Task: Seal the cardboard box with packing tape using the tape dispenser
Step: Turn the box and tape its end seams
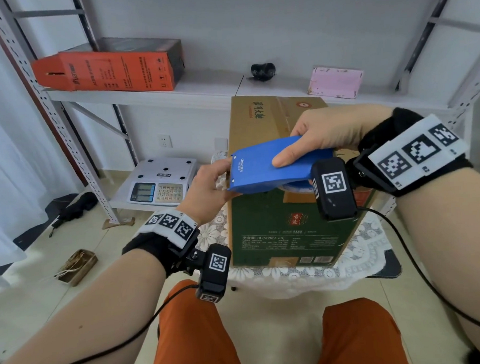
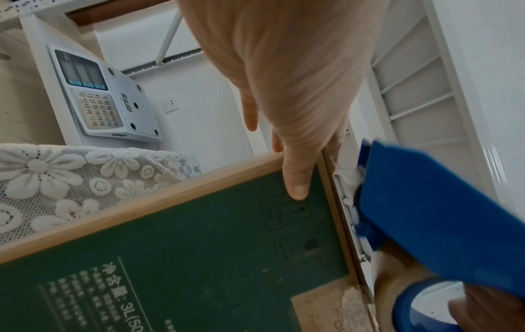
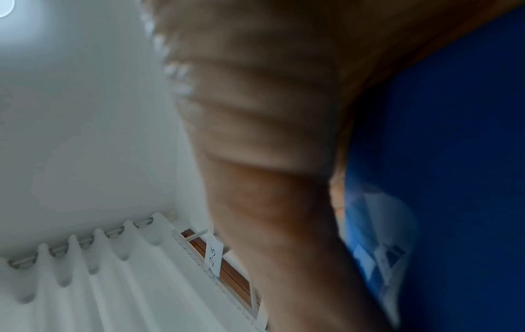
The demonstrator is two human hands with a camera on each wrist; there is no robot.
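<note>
A cardboard box (image 1: 286, 229) (image 2: 170, 258) with a green front and tan top stands on a lace-covered table (image 1: 280, 277). My right hand (image 1: 294, 148) (image 3: 270, 157) grips a blue tape dispenser (image 1: 260, 167) (image 2: 440, 213) (image 3: 454, 134), which is held level over the box's near top edge. Its blue-cored tape roll (image 1: 294, 186) (image 2: 420, 298) shows underneath. My left hand (image 1: 214, 183) (image 2: 290, 112) holds the box's upper left corner just in front of the dispenser's nose. The thumb (image 2: 296, 184) presses on the green front and the fingers reach round the corner. Any tape strip is too faint to see.
A grey weighing scale (image 1: 161, 183) (image 2: 105, 96) sits on the low shelf to the left. On the upper shelf behind lie an orange carton (image 1: 110, 69), a black object (image 1: 263, 70) and a pink box (image 1: 335, 82). A small brown box (image 1: 76, 267) lies on the floor.
</note>
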